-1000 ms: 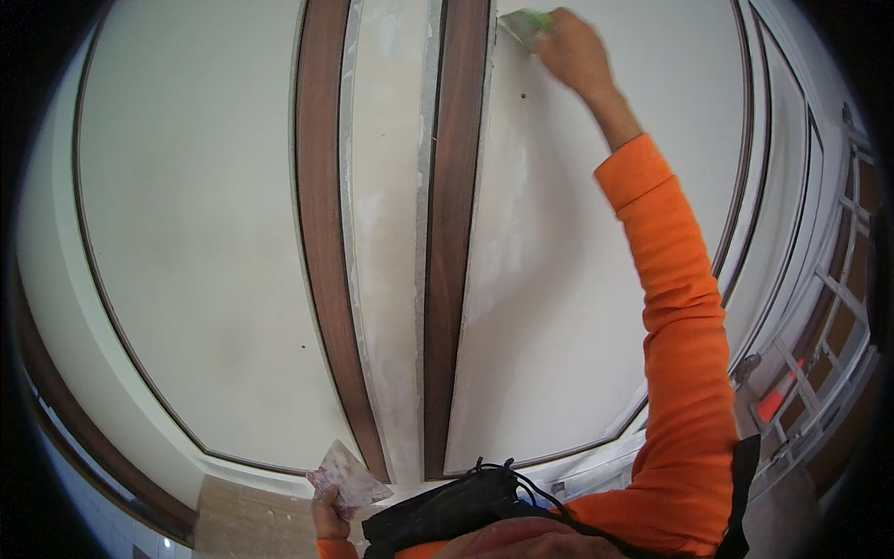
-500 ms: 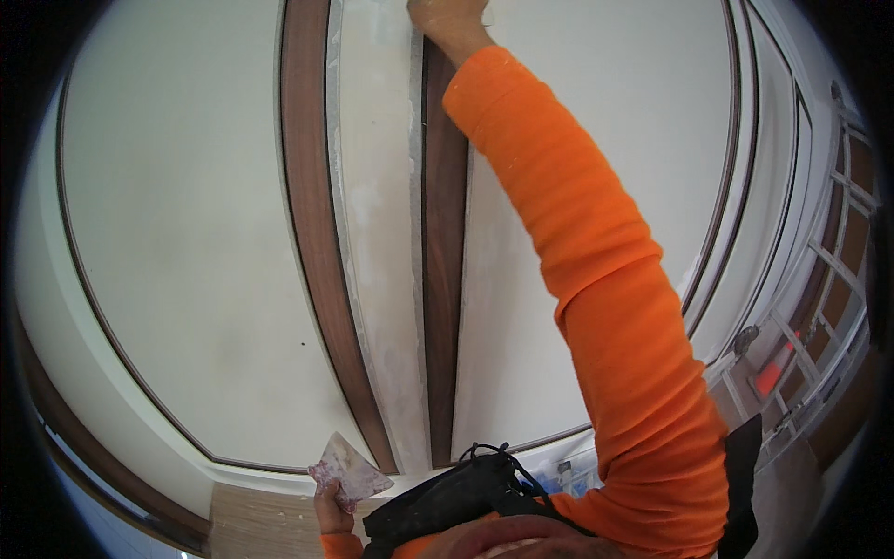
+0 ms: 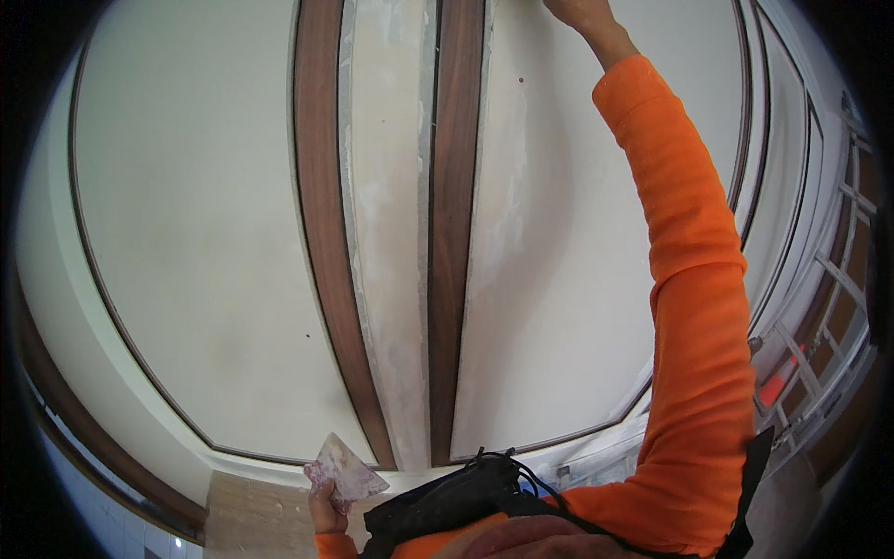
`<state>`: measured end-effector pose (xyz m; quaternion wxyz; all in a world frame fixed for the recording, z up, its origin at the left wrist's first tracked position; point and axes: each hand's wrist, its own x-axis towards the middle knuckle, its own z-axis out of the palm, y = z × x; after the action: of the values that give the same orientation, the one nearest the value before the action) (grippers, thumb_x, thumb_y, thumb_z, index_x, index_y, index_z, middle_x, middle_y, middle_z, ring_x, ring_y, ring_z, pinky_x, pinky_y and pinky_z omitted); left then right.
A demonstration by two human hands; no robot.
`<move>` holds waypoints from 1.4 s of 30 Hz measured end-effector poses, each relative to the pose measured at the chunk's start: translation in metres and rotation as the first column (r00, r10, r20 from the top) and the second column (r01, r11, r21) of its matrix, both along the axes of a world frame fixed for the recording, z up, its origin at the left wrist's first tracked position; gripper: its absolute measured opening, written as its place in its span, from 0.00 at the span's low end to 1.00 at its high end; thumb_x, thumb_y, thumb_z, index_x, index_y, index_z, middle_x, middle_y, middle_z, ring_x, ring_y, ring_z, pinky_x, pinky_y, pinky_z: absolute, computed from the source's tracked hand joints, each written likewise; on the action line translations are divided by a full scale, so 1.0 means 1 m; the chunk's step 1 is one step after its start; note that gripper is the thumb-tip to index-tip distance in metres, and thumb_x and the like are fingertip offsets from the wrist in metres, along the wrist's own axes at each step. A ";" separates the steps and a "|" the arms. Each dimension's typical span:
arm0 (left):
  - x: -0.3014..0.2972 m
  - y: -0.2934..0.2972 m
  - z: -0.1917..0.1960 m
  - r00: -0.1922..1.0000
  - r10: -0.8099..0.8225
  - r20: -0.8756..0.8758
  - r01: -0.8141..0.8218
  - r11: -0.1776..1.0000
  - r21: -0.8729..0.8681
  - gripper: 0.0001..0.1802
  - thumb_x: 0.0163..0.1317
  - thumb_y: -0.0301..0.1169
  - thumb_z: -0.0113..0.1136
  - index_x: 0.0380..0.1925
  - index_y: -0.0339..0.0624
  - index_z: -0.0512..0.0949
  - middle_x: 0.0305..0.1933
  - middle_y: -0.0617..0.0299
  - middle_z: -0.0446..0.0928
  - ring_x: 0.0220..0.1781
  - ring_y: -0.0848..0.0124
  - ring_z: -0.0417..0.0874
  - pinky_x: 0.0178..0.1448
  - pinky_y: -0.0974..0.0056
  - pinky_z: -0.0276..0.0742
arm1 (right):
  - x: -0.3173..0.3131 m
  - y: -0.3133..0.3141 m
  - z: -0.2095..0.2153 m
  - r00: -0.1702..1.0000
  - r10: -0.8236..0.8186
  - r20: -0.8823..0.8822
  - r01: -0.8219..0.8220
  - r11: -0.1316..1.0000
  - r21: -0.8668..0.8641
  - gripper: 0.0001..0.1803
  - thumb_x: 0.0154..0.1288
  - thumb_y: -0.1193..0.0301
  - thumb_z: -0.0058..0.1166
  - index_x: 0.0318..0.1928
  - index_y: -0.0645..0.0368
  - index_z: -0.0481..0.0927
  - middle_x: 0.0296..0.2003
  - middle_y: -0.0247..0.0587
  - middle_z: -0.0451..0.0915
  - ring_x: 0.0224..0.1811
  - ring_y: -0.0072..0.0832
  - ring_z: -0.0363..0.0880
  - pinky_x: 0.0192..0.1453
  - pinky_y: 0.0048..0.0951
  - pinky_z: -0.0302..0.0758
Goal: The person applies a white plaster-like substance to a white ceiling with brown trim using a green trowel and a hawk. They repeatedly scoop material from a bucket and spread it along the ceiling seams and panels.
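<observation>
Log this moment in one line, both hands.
left hand: holding smeared plate | right hand: at view's top edge, grip cut off | ahead: two brown strips

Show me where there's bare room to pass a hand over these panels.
The left panel is free left of the left strip and above the plate. The right panel has room between the right strip and sleeve. Crowded at the bottom: left hand, plate and bag.

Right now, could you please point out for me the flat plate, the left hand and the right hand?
Flat plate point(image 3: 349, 471): head view, middle of its face.
Left hand point(image 3: 325, 511): head view, middle of the hand.
Right hand point(image 3: 585, 13): head view, its visible part.
</observation>
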<state>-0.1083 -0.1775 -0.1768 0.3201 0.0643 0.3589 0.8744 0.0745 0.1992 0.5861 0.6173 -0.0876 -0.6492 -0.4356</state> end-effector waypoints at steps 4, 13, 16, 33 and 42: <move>-0.012 0.016 0.007 1.000 -0.023 -0.010 0.023 1.000 -0.009 0.27 0.60 0.22 0.50 0.62 0.31 0.66 0.57 0.50 0.76 0.56 0.57 0.81 0.60 0.55 0.79 | -0.019 0.013 0.002 0.988 -0.132 0.080 0.133 0.991 -0.005 0.15 0.62 0.75 0.45 0.44 0.55 0.85 0.41 0.51 0.79 0.46 0.48 0.77 0.53 0.45 0.76; -0.019 0.018 0.017 0.997 -0.061 -0.041 0.060 0.998 -0.020 0.27 0.60 0.22 0.51 0.62 0.31 0.67 0.57 0.51 0.76 0.55 0.57 0.81 0.60 0.55 0.79 | -0.022 -0.005 -0.105 0.964 -0.229 0.136 0.236 0.971 -0.031 0.18 0.62 0.79 0.53 0.52 0.52 0.82 0.49 0.31 0.77 0.51 0.32 0.76 0.52 0.33 0.81; -0.017 0.013 0.018 0.997 -0.062 -0.049 0.061 0.998 -0.022 0.27 0.60 0.22 0.51 0.62 0.31 0.67 0.57 0.51 0.77 0.55 0.57 0.81 0.59 0.55 0.79 | -0.017 -0.009 -0.137 0.950 -0.197 0.240 0.219 0.973 -0.067 0.21 0.57 0.80 0.54 0.50 0.47 0.83 0.47 0.30 0.77 0.52 0.34 0.76 0.51 0.37 0.81; -0.011 0.000 0.005 0.950 -0.035 -0.309 -0.020 0.985 -0.173 0.26 0.61 0.23 0.51 0.60 0.30 0.68 0.56 0.52 0.77 0.55 0.58 0.81 0.59 0.56 0.79 | -0.012 -0.011 -0.163 0.974 -0.088 0.211 0.097 0.995 -0.036 0.14 0.59 0.78 0.53 0.46 0.56 0.83 0.45 0.36 0.79 0.51 0.34 0.77 0.48 0.34 0.80; 0.005 0.001 0.028 1.000 -0.031 -0.004 0.031 0.991 0.127 0.26 0.61 0.25 0.55 0.60 0.30 0.68 0.56 0.52 0.77 0.56 0.60 0.81 0.63 0.57 0.76 | -0.029 -0.043 -0.151 0.411 0.906 -0.105 -0.560 0.160 -0.813 0.29 0.61 0.66 0.61 0.60 0.69 0.73 0.54 0.51 0.79 0.57 0.38 0.76 0.65 0.30 0.66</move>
<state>-0.1032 -0.1765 -0.1487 0.3285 0.0908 0.3016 0.8904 0.0451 0.1562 0.4347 0.4975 0.0980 -0.8281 0.2391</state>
